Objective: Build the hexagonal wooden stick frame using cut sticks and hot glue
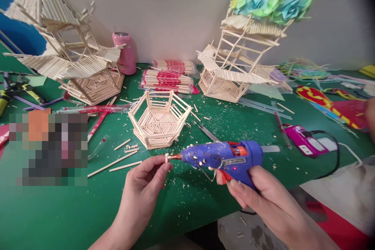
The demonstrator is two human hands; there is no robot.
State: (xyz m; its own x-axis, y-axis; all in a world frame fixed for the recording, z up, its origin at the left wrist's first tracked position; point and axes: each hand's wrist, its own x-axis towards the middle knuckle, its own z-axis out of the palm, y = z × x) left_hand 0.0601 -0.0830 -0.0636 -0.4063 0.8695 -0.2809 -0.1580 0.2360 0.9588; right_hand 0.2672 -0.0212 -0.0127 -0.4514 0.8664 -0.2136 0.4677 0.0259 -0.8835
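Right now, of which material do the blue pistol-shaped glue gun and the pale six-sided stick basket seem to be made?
The blue glue gun: probably hard plastic, slightly shiny, with moulded edges; its copper-coloured nozzle looks metallic.
The pale six-sided basket: most likely bare wood, matt, with thin straw-coloured sticks visible.

Left hand (146,183): thumb and index fingertips pinched together, wrist bent slightly, forearm rising from below. Right hand (258,195): fingers curled in a closed grip, forearm slanting in from lower right.
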